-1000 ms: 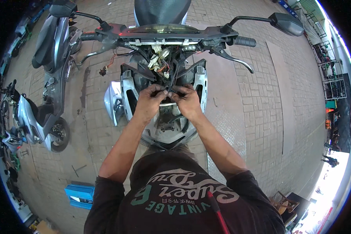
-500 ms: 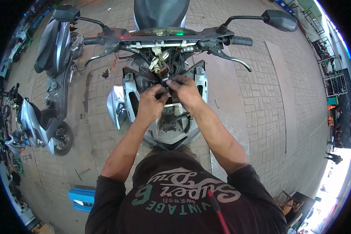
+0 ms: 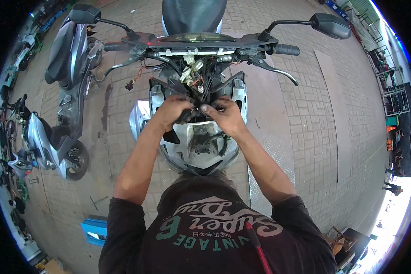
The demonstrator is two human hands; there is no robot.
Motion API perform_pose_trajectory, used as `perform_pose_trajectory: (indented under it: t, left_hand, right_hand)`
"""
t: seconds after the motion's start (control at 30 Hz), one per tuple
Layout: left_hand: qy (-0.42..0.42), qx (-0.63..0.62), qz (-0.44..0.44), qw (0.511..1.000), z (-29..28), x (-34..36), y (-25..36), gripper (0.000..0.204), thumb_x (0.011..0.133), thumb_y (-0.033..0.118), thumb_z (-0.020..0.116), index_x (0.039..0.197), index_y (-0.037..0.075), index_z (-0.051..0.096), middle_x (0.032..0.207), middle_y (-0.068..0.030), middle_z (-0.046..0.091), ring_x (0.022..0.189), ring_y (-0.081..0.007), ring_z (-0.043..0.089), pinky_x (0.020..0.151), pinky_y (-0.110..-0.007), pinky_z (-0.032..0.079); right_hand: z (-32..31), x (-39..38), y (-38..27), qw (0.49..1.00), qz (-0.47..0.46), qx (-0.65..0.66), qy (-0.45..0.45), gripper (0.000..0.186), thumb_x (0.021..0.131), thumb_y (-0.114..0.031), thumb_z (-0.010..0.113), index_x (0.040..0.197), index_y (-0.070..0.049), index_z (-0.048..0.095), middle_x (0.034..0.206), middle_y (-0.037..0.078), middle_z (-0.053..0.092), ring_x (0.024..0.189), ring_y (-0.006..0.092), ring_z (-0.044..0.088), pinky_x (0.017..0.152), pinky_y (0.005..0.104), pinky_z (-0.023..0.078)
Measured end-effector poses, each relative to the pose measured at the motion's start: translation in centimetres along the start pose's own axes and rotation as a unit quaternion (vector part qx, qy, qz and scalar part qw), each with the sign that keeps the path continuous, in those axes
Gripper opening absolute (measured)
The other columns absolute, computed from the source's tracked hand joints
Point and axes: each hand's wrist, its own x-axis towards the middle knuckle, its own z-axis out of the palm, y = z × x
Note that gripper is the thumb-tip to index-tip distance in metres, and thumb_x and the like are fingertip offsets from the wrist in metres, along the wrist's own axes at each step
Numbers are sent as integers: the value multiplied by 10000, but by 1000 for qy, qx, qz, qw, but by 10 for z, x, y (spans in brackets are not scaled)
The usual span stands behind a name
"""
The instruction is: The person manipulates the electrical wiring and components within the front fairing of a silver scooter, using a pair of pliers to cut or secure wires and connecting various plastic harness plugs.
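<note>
A scooter with its front stripped stands before me, its wiring bundle [image 3: 199, 82] hanging open below the handlebar [image 3: 201, 44]. Pale connectors [image 3: 192, 69] show at the top of that bundle. My left hand [image 3: 174, 109] reaches into the dark gap behind the grey front body panel [image 3: 182, 133], fingers curled inward. Opposite it, my right hand [image 3: 224, 115] has its thumb turned toward the left fingertips. Both hands are closed around something small and dark between them, mostly hidden by the fingers.
Mirrors [image 3: 331, 26] and brake levers [image 3: 281, 73] stick out on both sides of the handlebar. A loose plug on wires [image 3: 130, 85] dangles at its left. Another scooter [image 3: 66, 98] is parked to the left. A blue box [image 3: 94, 231] sits on the paving at lower left.
My hands have moved slightly apart: the right one down and to the right, the left one a little up and to the left. The view has shifted slightly.
</note>
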Motion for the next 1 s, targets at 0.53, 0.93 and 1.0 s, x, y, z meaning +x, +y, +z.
perform_pose_trajectory:
  t: [0.53,0.93,1.0]
  left_hand:
    - [181,418,283,844,31,-10,-15,170,754,123,634,848,-2,568,777,-182,632,724,-328,618,651,-385,469]
    - [171,507,258,805,11,-17,9,317,741,167,639,1028,65,549,912,-180,629,841,-354,605,741,-410,472]
    - [144,632,297,702,6,-14,12,304,737,168,631,1016,68,562,927,-187,624,859,-349,601,746,-403,472]
  right_hand:
    - [26,23,-3,982,54,179,9,310,833,-131,585,1073,53,520,896,118,622,790,183,592,691,287,452]
    - [3,11,-14,950,100,295,-10,369,808,-373,610,924,-23,617,907,73,609,863,194,560,774,367,443]
    - [-1,6,-16,996,-23,91,13,451,745,-431,672,841,9,635,904,129,612,880,251,574,778,366,450]
